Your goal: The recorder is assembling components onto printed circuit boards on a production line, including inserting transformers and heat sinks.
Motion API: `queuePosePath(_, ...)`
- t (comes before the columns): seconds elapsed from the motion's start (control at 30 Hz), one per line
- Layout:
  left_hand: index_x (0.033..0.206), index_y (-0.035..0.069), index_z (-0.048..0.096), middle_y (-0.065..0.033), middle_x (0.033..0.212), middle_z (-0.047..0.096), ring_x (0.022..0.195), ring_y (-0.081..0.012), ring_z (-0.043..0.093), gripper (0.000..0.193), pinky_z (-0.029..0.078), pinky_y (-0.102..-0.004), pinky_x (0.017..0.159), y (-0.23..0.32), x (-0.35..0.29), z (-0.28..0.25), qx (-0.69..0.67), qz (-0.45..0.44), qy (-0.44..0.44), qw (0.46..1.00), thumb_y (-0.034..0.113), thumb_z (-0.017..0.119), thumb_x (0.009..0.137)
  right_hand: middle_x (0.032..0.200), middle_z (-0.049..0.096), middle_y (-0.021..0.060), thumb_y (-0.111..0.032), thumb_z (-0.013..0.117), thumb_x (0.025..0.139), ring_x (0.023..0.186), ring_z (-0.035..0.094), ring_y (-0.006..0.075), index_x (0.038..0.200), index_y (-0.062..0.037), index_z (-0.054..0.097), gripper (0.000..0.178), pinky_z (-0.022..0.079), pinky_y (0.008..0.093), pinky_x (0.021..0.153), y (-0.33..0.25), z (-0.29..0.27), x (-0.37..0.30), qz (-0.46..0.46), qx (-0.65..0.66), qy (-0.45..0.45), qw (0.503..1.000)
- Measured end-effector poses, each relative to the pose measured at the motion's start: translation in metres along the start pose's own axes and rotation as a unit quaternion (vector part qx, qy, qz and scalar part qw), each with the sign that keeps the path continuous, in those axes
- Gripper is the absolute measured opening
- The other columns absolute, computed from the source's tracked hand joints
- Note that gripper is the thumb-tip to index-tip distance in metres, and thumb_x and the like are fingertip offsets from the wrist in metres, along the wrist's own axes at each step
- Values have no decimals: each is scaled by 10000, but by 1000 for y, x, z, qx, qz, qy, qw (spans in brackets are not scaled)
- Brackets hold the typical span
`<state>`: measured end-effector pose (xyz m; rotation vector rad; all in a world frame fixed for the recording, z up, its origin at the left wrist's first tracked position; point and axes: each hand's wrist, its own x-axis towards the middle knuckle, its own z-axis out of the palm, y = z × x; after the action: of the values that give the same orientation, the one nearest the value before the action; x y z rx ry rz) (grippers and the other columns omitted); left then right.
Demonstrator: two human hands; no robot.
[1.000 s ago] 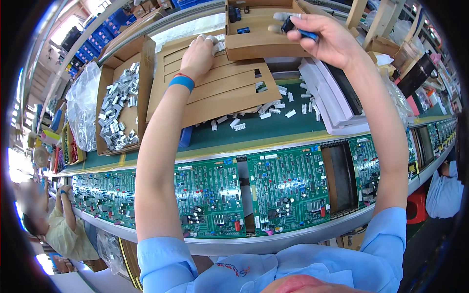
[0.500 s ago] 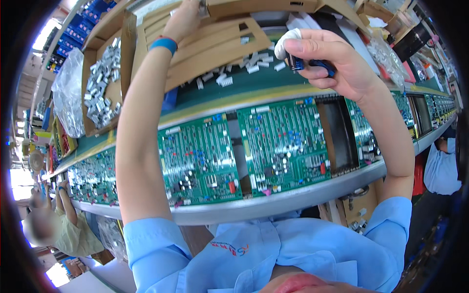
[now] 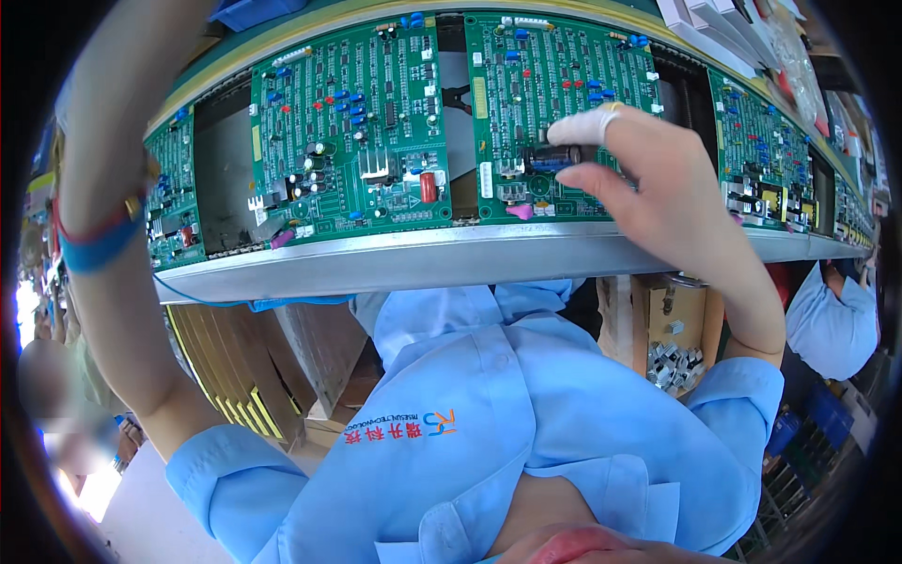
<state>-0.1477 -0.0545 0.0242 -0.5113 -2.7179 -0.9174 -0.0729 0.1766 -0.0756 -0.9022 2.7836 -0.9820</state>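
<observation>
Spanning nine to three o'clock: silver rail (image 3: 404,258), bordering green circuit boards (image 3: 395,122) with open gaps (image 3: 225,174) at ten and twelve. At four: tan box (image 3: 695,301) holding metal parts (image 3: 672,367). Toward ten: blurred left hand (image 3: 132,85), fingers cut off, impossible to tell. At one: right hand (image 3: 658,169), fingers (image 3: 584,129) clamped on dark cylindrical component (image 3: 547,159), over one board.
</observation>
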Motion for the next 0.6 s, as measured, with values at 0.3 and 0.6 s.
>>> queuePosePath(0.3, 1001, -44, 634, -67, 846, 666, 701, -80, 612, 201, 512, -212, 639, -19, -56, 14, -119, -167, -131, 970, 108, 685, 878, 889, 590, 90, -167, 687, 803, 668, 635, 238, 976, -40, 621, 224, 476, 341, 503, -6, 25, -26, -35, -174, -8, 984)
queuePosePath(0.6, 1100, 38, 665, -36, 986, 690, 855, -63, 635, 266, 523, -220, 712, -65, -77, 40, -242, 3, -188, 952, 148, 708, 862, 886, 600, 77, -77, 710, 762, 623, 605, 228, 1050, -21, 635, 303, 463, 314, 484, -15, 23, -23, -56, -249, -24, 967)
